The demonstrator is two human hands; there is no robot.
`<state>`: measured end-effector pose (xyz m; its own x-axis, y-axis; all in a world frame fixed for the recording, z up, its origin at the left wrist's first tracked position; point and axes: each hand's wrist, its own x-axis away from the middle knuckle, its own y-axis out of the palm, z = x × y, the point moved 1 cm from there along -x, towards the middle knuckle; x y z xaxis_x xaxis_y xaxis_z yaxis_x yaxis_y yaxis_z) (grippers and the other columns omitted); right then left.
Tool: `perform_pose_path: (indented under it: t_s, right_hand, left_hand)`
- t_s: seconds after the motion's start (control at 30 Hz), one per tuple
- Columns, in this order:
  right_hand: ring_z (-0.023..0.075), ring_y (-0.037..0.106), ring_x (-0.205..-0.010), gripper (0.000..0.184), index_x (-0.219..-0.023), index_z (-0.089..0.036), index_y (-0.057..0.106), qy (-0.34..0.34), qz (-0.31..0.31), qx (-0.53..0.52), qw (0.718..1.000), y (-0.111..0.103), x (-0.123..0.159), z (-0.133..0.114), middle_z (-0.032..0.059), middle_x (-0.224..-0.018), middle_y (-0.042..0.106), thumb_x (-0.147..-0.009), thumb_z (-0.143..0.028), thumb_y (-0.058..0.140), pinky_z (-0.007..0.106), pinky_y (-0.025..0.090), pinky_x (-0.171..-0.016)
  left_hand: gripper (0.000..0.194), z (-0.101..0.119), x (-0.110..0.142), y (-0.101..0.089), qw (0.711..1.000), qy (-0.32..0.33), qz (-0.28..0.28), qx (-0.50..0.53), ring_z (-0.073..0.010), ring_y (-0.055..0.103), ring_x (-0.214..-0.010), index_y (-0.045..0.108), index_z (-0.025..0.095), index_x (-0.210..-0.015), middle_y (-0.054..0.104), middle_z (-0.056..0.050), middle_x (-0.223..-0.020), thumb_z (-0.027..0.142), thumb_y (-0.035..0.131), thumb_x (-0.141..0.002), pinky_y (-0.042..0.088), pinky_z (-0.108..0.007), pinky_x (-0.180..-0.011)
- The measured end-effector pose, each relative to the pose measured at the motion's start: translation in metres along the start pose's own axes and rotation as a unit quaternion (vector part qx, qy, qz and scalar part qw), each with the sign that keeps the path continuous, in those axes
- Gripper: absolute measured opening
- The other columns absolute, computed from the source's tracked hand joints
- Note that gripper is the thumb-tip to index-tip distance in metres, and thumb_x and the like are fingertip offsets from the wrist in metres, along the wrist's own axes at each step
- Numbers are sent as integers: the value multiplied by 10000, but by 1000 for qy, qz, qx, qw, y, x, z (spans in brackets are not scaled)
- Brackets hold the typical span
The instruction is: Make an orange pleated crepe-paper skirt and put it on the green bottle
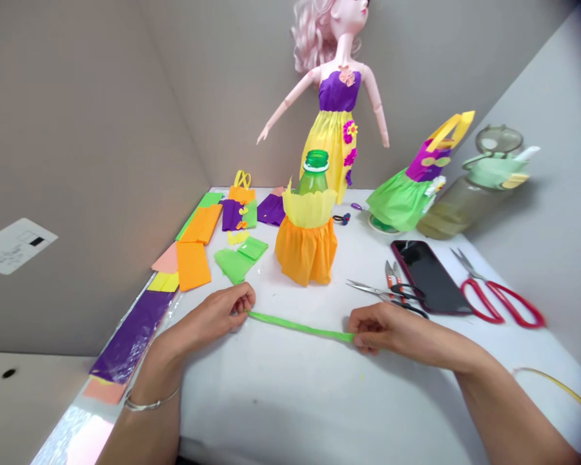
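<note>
A narrow green strip, like folded crepe paper, stretches nearly straight between my two hands above the white table. My left hand pinches its left end, fingers closed. Closed on the right end is my right hand, close to the black-handled scissors. Just beyond the strip stands a green bottle, upright, dressed in a yellow paper top and a gathered orange skirt. Folded green paper pieces lie past my left hand.
A doll in a purple and yellow dress stands behind. To the right are a dressed bottle, a drink bottle, a phone and red-handled scissors. Orange paper and purple paper line the left edge.
</note>
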<state>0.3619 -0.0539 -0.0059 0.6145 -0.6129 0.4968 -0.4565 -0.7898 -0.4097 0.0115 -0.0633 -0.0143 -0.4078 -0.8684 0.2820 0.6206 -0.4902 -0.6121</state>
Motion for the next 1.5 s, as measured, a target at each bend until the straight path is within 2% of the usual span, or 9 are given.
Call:
perform_pose_path:
  t_s: [0.13,0.27,0.4,0.53,0.7,0.87,1.07,1.23,1.5]
  right_hand:
    - [161,532,-728,264,-856,-212,659,-25,101,30,994,-1,2,-13,-3,-801,643,-945,-435,550,265,375,-645]
    - [184,576,-835,279,-954,-224,693,-55,200,9,978,10,-6,-39,21,-988,696,-957,-457,538,285,386,-704]
    - [182,583,-869,274,-983,-207,701,-121,171,-50,977,31,-31,-63,23,-969,689,-964,-425,538,280,402,-736]
    - [155,555,-754,288,-895,-161,691,-153,132,-178,963,49,-58,-74,12,-806,646,-930,-422,574,265,415,-691]
    - [139,559,-710,148,-801,-171,655,-142,176,-240,944,60,-66,-79,-15,-725,618,-879,-285,601,253,423,-685]
    - [154,598,-750,133,-771,-200,649,-145,308,-117,933,64,-59,-82,-12,-769,669,-888,-234,597,268,430,-720]
    - [174,608,-759,124,-812,-211,644,-203,389,40,898,68,-60,-76,1,-805,711,-917,-164,598,306,419,-767]
    - [188,603,-747,113,-848,-210,645,-237,397,101,881,70,-59,-78,23,-801,704,-944,-182,592,324,412,-766]
    - [203,645,-827,62,-931,-239,683,-163,305,-42,937,70,-63,-73,22,-897,736,-900,-284,653,318,453,-797]
  left_hand:
    - [116,7,0,5,998,34,48,7,-137,500,-755,556,232,-960,572,29,-863,154,528,-880,410,-243,-684]
    - [94,20,0,16,974,161,157,-12,-133,534,-803,569,225,-969,606,12,-903,142,556,-927,437,-240,-752]
    - [156,28,0,26,921,299,242,-58,-131,558,-790,560,212,-990,635,-5,-899,68,567,-931,460,-247,-762]
    - [209,30,-2,32,889,354,272,-95,-147,578,-789,553,208,-1010,654,-14,-868,25,581,-914,465,-266,-749]
    - [239,29,-2,30,911,300,272,-82,-152,582,-859,544,216,-1069,635,-19,-946,40,570,-909,465,-269,-800]
    - [108,30,0,26,963,137,226,56,-164,559,-998,552,230,-1035,588,-26,-1095,183,567,-940,436,-284,-922]
    - [150,35,-1,27,971,86,152,162,-195,554,-1088,557,219,-947,585,-43,-1129,358,509,-976,402,-311,-979]
    - [198,35,-3,30,970,79,134,186,-205,568,-1063,573,215,-964,597,-50,-1114,399,502,-978,414,-321,-963]
    - [160,32,-6,33,962,103,143,210,-195,586,-1021,573,205,-896,600,-48,-1070,350,545,-956,429,-318,-955]
